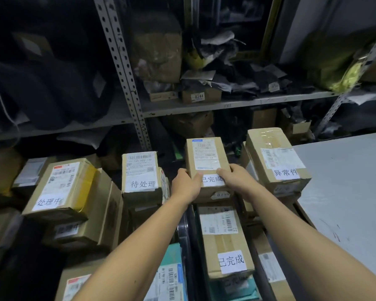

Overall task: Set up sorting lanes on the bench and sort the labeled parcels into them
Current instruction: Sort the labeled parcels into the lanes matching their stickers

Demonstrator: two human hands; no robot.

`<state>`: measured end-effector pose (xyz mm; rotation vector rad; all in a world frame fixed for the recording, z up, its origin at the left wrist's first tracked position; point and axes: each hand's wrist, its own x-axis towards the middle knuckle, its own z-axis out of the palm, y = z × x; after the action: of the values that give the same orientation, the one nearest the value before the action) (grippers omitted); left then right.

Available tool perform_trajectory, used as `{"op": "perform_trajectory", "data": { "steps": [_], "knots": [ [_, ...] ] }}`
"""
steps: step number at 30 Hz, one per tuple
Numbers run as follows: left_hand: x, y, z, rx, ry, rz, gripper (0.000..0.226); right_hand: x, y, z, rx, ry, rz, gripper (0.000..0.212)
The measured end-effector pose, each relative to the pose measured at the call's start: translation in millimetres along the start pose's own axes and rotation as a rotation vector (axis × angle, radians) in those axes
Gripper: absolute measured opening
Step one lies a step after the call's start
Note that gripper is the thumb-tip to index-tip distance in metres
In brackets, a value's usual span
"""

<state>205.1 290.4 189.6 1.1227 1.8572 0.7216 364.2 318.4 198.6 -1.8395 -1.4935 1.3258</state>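
**Both hands on the 已完成 parcel at the head of its lane**

Far left, a cardboard parcel labeled 处理中 (pixel 59 187) lies tilted on top of other boxes, yellow tape along its right edge. Next to the right, the parcel labeled 待处理 (pixel 141 172) sits atop another stack, barcode label facing up. In the middle, the left hand (pixel 186 185) grips the near left corner of the small parcel labeled 已完成 (pixel 206 157), thumb lying over the top face and fingers curled round the side. The right hand (pixel 237 178) holds the near right corner the same way, thumb pressed on the shipping label. This parcel rests on a stack; just nearer the camera lies a second 已完成 box (pixel 224 240), long side running toward the viewer. To the right, touching or just beside the held parcel, stands the parcel labeled 异常件 (pixel 276 157). Farthest right is the grey bench top (pixel 345 192). Behind everything, metal shelving (pixel 126 83) holds dark bags and cartons.
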Motion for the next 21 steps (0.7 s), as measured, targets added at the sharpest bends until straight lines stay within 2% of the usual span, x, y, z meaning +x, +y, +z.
{"op": "perform_trajectory", "data": {
  "steps": [9, 14, 17, 21],
  "knots": [
    [6, -5, 4, -0.004, 0.015, -0.008, 0.058, 3, 2, 1, -0.002, 0.025, -0.023, 0.054],
    [4, -6, 6, -0.033, 0.026, 0.003, 0.069, 0, 2, 1, -0.023, 0.055, -0.04, 0.056],
    [2, -5, 6, -0.03, 0.034, 0.041, 0.077, -5, -2, 1, -0.122, 0.105, -0.07, 0.062],
    [-3, -2, 4, 0.001, 0.08, 0.134, 0.078, -13, -8, 4, -0.241, 0.16, -0.201, 0.05]
  ]
}}
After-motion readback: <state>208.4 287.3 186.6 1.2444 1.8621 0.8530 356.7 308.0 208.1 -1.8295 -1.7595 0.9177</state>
